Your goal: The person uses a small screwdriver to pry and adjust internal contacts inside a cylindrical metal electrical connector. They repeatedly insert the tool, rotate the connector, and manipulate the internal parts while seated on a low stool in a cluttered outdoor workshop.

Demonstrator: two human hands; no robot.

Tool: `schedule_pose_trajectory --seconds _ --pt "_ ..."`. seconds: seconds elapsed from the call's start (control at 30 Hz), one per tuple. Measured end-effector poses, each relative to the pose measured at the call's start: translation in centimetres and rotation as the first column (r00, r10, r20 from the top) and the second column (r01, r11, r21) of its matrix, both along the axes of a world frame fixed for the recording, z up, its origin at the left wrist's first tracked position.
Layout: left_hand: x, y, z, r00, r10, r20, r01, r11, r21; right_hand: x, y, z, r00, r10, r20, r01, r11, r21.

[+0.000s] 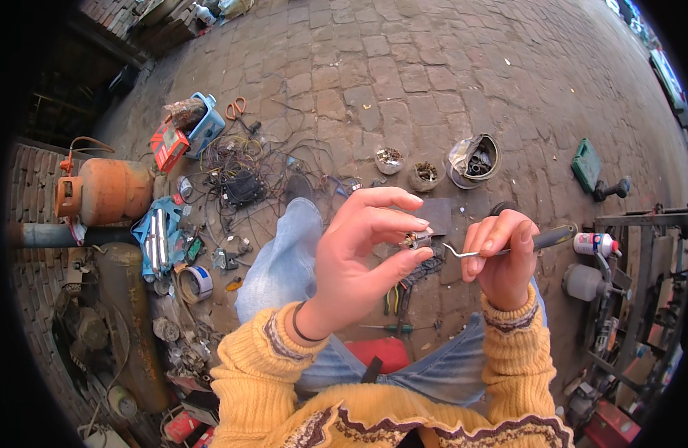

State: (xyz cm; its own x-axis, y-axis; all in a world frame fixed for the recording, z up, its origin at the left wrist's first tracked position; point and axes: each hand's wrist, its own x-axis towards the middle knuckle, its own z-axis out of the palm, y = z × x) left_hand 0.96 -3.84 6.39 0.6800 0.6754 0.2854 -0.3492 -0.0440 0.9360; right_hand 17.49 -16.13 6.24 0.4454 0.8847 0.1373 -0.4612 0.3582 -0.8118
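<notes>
My left hand (351, 257) pinches a small metal and pale part (415, 240) between thumb and fingertips; its exact kind is too small to make out. A hooked pick (556, 237) with a dark handle and a bent metal shaft lies in my right hand (500, 250), its fingers closed around the shaft. The pick's bent tip points toward the small part, with a slight gap between them. Below the hands, pliers (403, 308) and a green-handled screwdriver (400, 328) lie on the ground between my legs, close to a red object (381, 354).
Tangled black wires (243, 175) spread at the left, near an orange gas cylinder (116, 190) and a blue container (206, 127). Ahead stand small tubs of parts (426, 176) and a bucket (474, 160). On the right are a green case (586, 166), a spray can (592, 243) and a metal rack (642, 219).
</notes>
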Motion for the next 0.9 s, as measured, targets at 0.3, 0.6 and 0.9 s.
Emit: schedule_pose_trajectory --seconds 0.3,0.6,0.9 --pt "-0.2 -0.1 0.4 0.989 0.12 -0.091 -0.086 0.945 0.316 -0.8 0.1 0.5 0.986 0.004 0.166 -0.007 1.0 0.02" --pt "0.0 0.0 0.1 0.98 0.165 -0.113 -0.116 0.928 0.354 -0.8 -0.1 0.9 0.95 -0.011 0.313 -0.002 0.999 0.041" --pt "0.3 -0.1 -0.4 0.972 0.202 -0.124 -0.138 0.908 0.397 -0.5 -0.3 1.2 0.844 -0.065 0.532 0.063 0.998 0.022"
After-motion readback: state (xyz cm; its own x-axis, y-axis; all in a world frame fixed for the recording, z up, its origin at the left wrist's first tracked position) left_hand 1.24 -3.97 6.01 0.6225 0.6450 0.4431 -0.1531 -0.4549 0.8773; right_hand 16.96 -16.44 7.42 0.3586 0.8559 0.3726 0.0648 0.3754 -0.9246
